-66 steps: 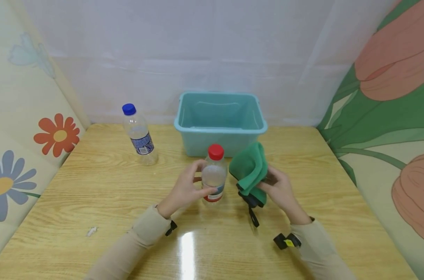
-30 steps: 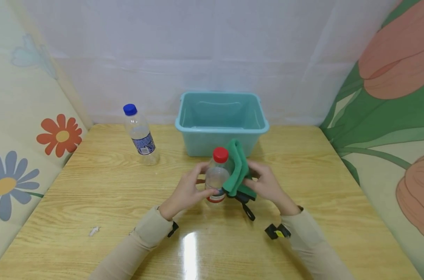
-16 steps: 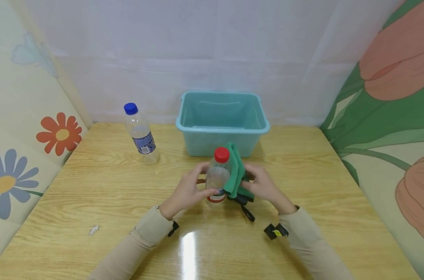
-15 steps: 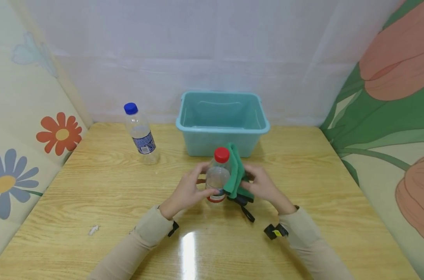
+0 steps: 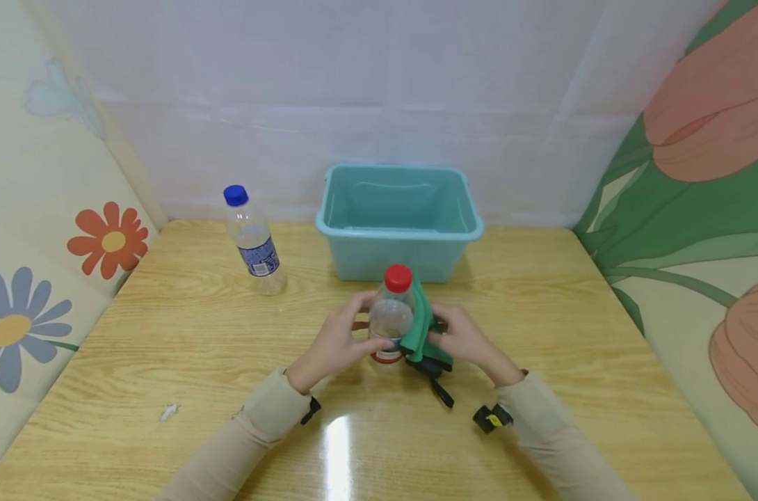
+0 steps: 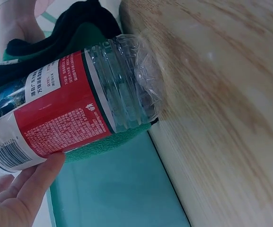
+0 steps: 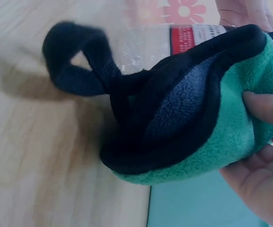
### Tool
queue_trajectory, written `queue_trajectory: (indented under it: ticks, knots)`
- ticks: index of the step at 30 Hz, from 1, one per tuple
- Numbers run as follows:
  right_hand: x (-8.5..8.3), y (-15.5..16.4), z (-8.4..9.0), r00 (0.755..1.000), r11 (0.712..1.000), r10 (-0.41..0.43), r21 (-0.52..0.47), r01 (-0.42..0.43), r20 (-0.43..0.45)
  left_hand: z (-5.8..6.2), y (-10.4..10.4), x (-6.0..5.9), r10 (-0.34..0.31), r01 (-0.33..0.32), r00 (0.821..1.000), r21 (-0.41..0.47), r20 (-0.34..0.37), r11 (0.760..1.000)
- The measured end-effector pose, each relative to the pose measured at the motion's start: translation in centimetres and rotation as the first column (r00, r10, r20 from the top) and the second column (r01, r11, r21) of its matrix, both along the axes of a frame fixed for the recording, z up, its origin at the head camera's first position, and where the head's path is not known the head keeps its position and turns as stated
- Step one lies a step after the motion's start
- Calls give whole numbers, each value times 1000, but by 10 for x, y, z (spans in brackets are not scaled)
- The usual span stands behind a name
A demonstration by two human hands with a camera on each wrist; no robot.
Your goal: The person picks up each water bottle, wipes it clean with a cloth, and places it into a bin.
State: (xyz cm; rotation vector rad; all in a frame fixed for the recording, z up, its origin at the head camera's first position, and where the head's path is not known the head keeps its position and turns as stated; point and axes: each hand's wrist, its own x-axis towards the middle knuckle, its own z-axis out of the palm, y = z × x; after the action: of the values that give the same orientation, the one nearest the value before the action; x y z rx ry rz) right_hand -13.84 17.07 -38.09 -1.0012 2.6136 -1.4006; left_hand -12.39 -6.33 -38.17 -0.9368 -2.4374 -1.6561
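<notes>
My left hand (image 5: 336, 344) holds a clear plastic bottle (image 5: 390, 321) with a red cap, upright, thumb across its front. In the left wrist view, its red and white label (image 6: 63, 109) shows and its ridged base is right at the wooden tabletop. My right hand (image 5: 465, 342) grips a folded green towel (image 5: 420, 325) with black edging, laid along the bottle's right side. The right wrist view shows the towel's dark grey inner face and black hanging loop (image 7: 82, 56); part of the bottle is hidden behind the cloth.
A light blue plastic bin (image 5: 394, 254) stands just behind the bottle, at the back of the wooden table (image 5: 185, 334). Farther left is an upright clear bottle with a blue cap (image 5: 236, 195). A white sheet hangs behind; flowered panels flank both sides.
My right hand has brought the towel leftward from beside the bottle up against its side, then slid it slightly down along it. The left hand keeps its hold with hardly any movement.
</notes>
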Motion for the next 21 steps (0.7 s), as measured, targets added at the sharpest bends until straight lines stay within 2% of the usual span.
queue_trajectory:
  ticks: [11,16,21]
  knots:
    - [0,-2,-9,998,999,-26,28,24,53,0,0,0,-5,5,1000,8,7,1000]
    - [4,-4,-8,997,999,-31,-12,32,72,-1,0,-1,-3,3,1000,7,7,1000]
    - [6,-4,-9,991,994,-82,-59,89,104,-2,0,-1,-4,4,1000,13,2,1000]
